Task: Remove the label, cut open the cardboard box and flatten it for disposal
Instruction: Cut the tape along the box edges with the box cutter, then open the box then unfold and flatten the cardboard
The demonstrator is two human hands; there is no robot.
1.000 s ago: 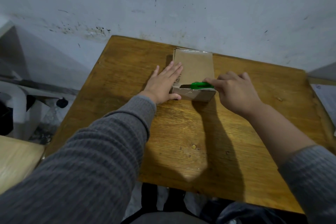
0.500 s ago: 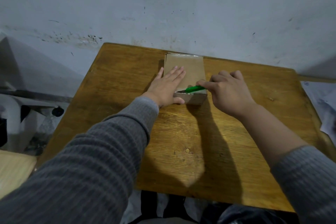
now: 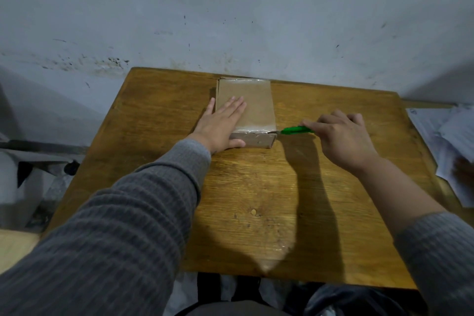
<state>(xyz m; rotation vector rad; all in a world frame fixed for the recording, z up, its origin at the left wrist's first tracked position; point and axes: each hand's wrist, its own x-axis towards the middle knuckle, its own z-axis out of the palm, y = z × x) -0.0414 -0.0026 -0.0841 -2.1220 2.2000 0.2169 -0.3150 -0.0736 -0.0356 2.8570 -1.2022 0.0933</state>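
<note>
The counter [image 3: 256,200] held the cardboard box [image 3: 252,106] near its far edge. The left hand [image 3: 221,124] lay flat on the box, fingers straight. The right hand [image 3: 342,136], fingers curled round the green cutter [image 3: 295,130], had pulled its blade across to the box's right corner, so the near tape looked cut.

Brown cardboard box [image 3: 252,102] lies flat – taped edges; green cutter [image 3: 295,130] beside.

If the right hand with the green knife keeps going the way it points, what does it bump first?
Probably the brown cardboard box: the right hand aims the green utility knife leftward, its tip at the box's near right corner.
</note>
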